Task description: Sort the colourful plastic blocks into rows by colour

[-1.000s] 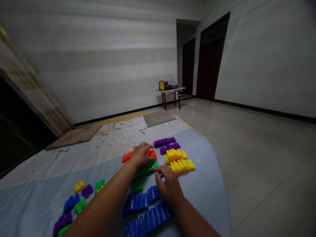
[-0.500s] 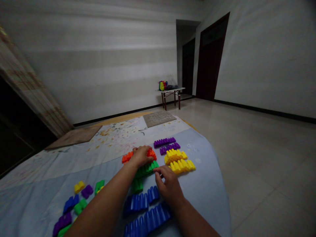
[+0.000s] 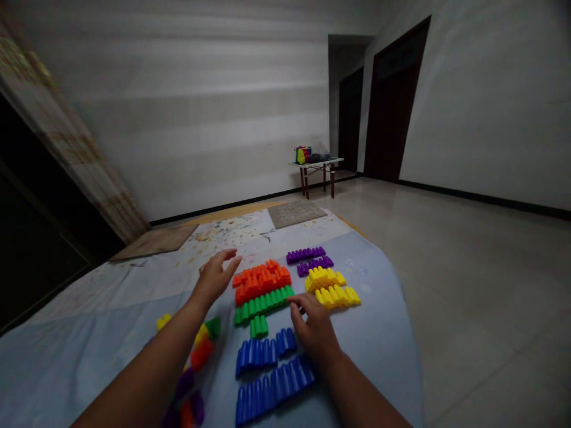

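Observation:
My left hand [image 3: 217, 274] is raised over the cloth, left of the orange blocks [image 3: 261, 280], its fingers apart and holding nothing. My right hand [image 3: 312, 321] rests by the right end of the green row [image 3: 264, 304], thumb and forefinger near its last block; whether they touch it is unclear. A short green piece [image 3: 259, 326] lies below that row. Nearer me are two rows of blue blocks [image 3: 275, 389]. Yellow rows [image 3: 338, 296] and purple rows [image 3: 306, 255] lie to the right. Loose mixed blocks [image 3: 202, 353] sit partly behind my left forearm.
A floral and pale blue cloth [image 3: 375, 333] covers the round table. Two flat mats, a grey one [image 3: 297, 214] and a brown one [image 3: 156, 242], lie at its far side. Beyond stands a small table [image 3: 316, 161] with a colourful bag.
My left hand has moved left off the orange blocks and opened, uncovering the orange and green rows. My right hand has stayed near the green row. The view has shifted slightly.

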`<action>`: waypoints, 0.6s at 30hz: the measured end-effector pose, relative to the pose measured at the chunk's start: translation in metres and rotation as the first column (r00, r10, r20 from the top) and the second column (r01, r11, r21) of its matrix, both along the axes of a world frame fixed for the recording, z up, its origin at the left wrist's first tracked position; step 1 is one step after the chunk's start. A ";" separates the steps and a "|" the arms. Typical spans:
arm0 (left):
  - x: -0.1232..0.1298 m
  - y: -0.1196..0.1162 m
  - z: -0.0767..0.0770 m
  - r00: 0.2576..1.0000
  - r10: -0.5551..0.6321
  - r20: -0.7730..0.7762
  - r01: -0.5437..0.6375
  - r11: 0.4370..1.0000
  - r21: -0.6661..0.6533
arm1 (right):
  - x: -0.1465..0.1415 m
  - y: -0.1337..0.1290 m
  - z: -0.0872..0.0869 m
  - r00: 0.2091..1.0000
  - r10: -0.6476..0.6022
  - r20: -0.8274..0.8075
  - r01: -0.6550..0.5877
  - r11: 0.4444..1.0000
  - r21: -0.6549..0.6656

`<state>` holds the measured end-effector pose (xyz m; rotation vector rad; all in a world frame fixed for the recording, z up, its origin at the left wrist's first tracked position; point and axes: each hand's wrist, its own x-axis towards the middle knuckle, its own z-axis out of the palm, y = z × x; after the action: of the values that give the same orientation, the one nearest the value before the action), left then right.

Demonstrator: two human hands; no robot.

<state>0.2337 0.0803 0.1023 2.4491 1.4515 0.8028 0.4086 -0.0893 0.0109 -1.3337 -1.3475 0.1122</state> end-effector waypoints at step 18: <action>-0.187 -0.067 -0.088 0.849 0.371 0.375 -0.314 0.927 -0.207 | 0.000 -0.010 -0.007 0.997 0.044 0.057 -0.040 0.997 -0.060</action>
<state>0.0465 0.0138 0.0146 1.7925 1.7216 1.1577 0.4091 -0.0994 0.0042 -1.3671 -1.4311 0.1435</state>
